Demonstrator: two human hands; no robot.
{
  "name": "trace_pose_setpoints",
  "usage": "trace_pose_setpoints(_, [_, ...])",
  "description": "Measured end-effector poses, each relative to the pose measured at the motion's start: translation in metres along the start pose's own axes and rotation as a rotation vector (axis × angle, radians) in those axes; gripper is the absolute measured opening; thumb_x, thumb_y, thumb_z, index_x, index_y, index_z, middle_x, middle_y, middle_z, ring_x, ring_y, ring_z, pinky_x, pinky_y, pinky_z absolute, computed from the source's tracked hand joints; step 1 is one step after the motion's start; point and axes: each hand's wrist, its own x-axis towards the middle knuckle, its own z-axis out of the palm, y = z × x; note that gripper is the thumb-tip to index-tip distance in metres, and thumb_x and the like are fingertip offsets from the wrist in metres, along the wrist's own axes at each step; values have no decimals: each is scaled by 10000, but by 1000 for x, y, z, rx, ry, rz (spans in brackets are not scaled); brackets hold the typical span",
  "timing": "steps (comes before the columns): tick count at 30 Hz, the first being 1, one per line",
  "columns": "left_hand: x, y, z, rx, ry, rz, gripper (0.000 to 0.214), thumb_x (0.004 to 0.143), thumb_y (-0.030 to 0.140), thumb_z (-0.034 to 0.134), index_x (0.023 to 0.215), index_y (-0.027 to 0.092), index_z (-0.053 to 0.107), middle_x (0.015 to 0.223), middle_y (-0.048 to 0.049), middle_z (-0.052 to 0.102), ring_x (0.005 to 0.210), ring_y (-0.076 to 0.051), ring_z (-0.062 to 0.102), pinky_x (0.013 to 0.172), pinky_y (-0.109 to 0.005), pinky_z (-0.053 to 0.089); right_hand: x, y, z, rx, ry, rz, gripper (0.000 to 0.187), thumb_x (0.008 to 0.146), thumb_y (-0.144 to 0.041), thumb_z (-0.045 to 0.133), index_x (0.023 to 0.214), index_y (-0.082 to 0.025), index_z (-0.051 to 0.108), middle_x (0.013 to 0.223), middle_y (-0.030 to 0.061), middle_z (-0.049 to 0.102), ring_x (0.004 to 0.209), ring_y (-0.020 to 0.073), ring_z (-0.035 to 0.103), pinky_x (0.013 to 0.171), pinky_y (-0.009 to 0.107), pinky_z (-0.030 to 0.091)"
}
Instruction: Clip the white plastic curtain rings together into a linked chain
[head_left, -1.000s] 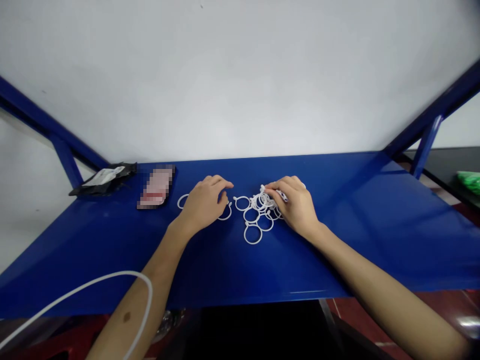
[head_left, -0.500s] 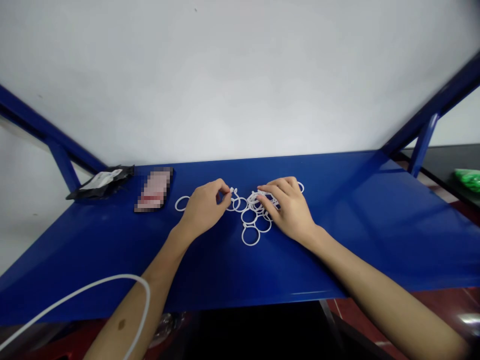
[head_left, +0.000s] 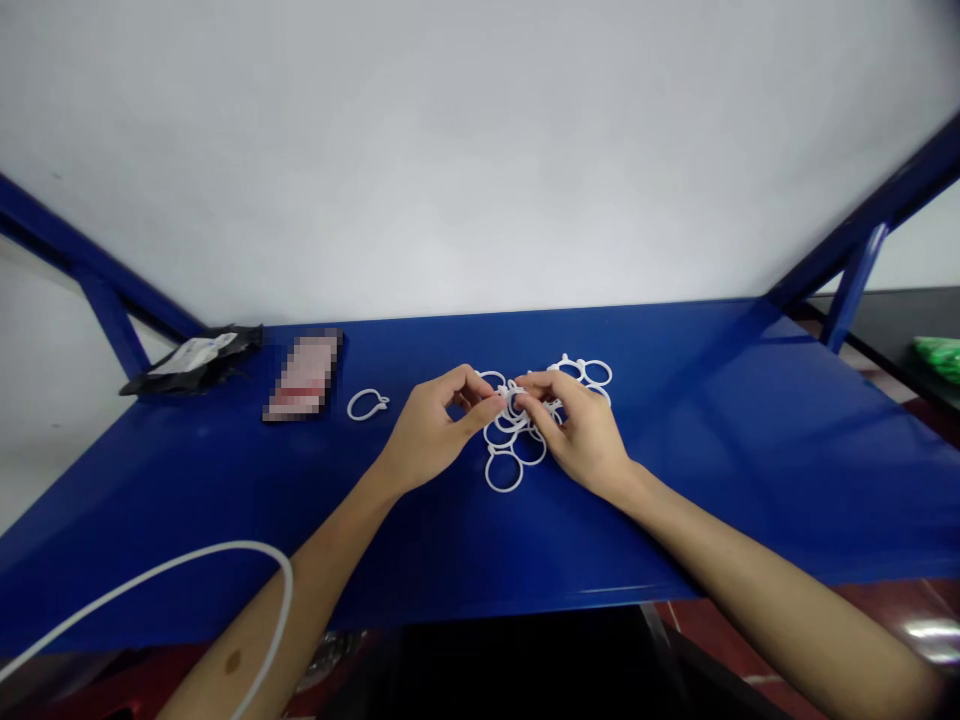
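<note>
A heap of white plastic rings lies in the middle of the blue table. My left hand and my right hand meet over the heap, fingertips pinched together on a white ring at its top. One ring lies at the near edge of the heap, and two more rings lie behind my right hand. A single ring lies apart to the left of my left hand.
A black packet with a white label sits at the table's back left, beside a blurred pinkish flat object. A white tube curves over my left forearm. Blue frame struts rise at both sides. Something green lies far right.
My left hand has moved right from the lone ring to the heap, carrying a ring with it. My right hand has lifted its fingers to meet it, and both now pinch one ring.
</note>
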Motion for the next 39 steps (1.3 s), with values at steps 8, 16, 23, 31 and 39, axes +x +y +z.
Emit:
trace_pose_setpoints(8, [3,-5,2,-54,-42,-44,268,866,432,699,734,208,631,704,1,672,632,-128,591,594,-259,476,-1,0,-5,19,-100,-189,95,997,-218,547,959,-215,634,897,43,716,837,179,629,748,332,521])
trace_pose_setpoints(16, [1,2,4,13,-41,-34,155,828,202,684,684,213,628,621,34,661,573,-122,589,543,-249,432,2,3,-11,-44,-189,-352,184,1021,-189,464,944,-185,631,859,73,687,793,192,572,704,334,492])
trace_pose_setpoints(23, [7,-9,-1,429,-87,11,193,931,360,624,811,210,646,815,-12,716,765,-183,630,722,-328,470,4,9,-5,-217,-108,-324,209,1026,-231,486,958,-153,668,850,84,706,795,201,585,709,337,495])
trace_pose_setpoints(31, [10,-26,-40,1260,107,-426,390,976,421,483,1170,105,601,1099,-196,661,990,-382,628,800,-456,458,13,28,-9,-475,4,-164,216,998,-272,538,942,-166,718,879,82,718,791,227,552,737,377,492])
trace_pose_setpoints(39, [12,-47,-33,1058,-176,-296,319,913,95,462,1191,149,609,1161,-135,634,1051,-299,638,862,-396,495,13,32,-7,-525,54,-94,250,983,-312,550,1033,-149,733,981,125,692,951,284,518,832,430,506])
